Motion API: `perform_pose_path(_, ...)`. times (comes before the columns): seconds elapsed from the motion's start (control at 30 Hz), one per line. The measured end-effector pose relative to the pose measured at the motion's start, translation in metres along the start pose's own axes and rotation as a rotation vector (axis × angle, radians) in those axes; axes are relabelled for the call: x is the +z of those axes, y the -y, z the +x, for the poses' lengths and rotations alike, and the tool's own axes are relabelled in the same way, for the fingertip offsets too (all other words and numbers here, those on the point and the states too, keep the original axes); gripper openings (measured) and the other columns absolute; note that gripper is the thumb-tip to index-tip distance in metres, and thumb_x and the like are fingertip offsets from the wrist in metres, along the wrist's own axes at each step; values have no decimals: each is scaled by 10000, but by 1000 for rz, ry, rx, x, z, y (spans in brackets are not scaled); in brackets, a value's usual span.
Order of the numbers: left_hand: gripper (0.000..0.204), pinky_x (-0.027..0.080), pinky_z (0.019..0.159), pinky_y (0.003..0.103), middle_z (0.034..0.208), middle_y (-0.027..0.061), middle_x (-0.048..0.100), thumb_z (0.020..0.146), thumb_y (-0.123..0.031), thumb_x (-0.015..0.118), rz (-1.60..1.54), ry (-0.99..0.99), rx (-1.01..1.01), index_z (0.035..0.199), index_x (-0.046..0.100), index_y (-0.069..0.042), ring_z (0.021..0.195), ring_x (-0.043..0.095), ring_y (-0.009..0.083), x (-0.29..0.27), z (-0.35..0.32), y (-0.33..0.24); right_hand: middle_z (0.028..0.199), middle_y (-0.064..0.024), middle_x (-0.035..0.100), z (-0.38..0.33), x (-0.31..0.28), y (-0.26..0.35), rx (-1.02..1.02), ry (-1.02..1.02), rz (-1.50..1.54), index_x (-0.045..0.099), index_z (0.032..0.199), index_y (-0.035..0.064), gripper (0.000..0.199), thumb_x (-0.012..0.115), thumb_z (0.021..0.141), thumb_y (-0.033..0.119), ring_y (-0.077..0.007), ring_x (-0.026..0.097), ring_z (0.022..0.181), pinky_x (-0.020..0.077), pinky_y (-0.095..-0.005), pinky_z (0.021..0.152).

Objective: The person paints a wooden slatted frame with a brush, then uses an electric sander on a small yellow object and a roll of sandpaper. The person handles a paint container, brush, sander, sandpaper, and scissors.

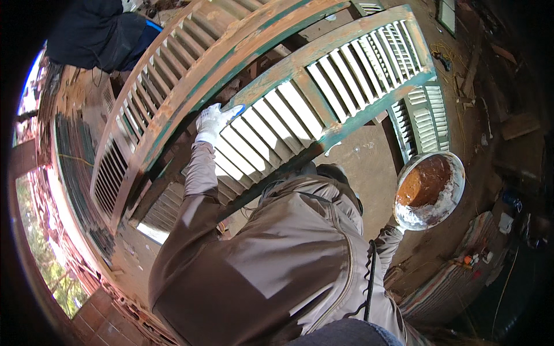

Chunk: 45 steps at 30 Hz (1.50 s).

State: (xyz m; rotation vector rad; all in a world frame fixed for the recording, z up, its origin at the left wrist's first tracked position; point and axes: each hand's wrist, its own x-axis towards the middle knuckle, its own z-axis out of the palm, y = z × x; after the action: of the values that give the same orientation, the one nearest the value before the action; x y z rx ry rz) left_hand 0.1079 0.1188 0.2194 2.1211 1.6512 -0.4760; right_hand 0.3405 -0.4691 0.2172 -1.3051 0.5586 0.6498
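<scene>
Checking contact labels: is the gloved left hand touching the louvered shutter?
Touching. The head view shows the white-gloved left hand pressed flat on the shutter at its frame edge beside the white slats, with no gap visible.

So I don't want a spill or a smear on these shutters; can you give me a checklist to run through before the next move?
1. Bowl held level in right hand: not ok, it is tilted toward the camera.
2. Reddish-brown filler in bowl: ok, plenty shows.
3. Left hand gloved: ok, white glove.
4. Left hand on shutter: ok, it touches the frame's top edge.
5. Tool in left hand: cannot tell; only a blue bit shows at the fingertips.
6. Slats bare of filler: ok, they look clean white.
</scene>
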Motion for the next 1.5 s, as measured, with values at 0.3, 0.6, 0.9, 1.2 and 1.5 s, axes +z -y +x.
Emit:
perform_pose_path(0.3,1063,458,1072,447,1329,212,647,660,-844,694,126,-266,-40,1369,607,-56,1250,614,340,-34,-78,-16,1467,-95,539,52,25,24,-34,199,54,469,1480,80,476,406,1100,359,-251,516,1318,383,-397,1162)
perform_pose_path(0.6,922,526,937,455,1121,209,714,667,-728,786,120,-506,-14,1229,649,-10,1078,675,368,-17,-169,-19,1471,-93,534,90,44,37,-49,333,113,466,1482,80,475,406,1100,355,-251,511,1323,378,-397,1166)
perform_pose_path(0.9,670,510,787,476,902,122,667,676,-674,809,157,-819,226,937,618,-87,900,650,340,58,-217,-3,1475,-92,530,116,41,70,-125,467,93,463,1485,81,474,405,1100,351,-252,506,1327,373,-397,1169)
perform_pose_path(1.2,678,510,802,459,985,54,636,563,-582,868,147,-803,248,1070,673,-176,950,639,288,90,-266,-79,1479,-90,525,142,18,104,-112,607,116,460,1487,81,473,405,1101,348,-252,501,1332,368,-396,1172)
perform_pose_path(1.5,654,471,927,461,1081,88,655,689,-520,818,127,-806,249,1189,634,-140,1054,628,305,82,-253,-75,1484,-89,521,148,-17,113,-105,648,115,457,1490,81,472,405,1101,344,-252,497,1336,363,-396,1176)
